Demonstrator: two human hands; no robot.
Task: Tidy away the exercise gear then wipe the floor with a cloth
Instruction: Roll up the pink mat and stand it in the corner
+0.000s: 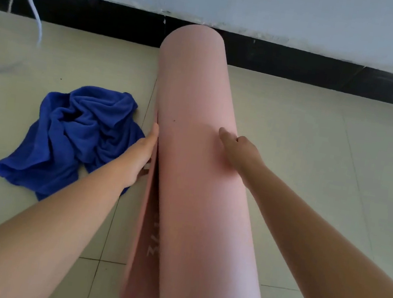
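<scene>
both hands (144, 149) (238, 148) on rolled mat (201, 175) — fingertips hidden

- Two bare forearms, no sleeves showing.
- Left hand (144, 152) and right hand (237, 150) bare: no gloves, rings, watch or bands on the wrists.

Near end of rolled pink mat (201, 175) cut off by bottom edge; left hand (142, 152) fingertips hidden behind loose flap; flap lettering illegible.
</scene>
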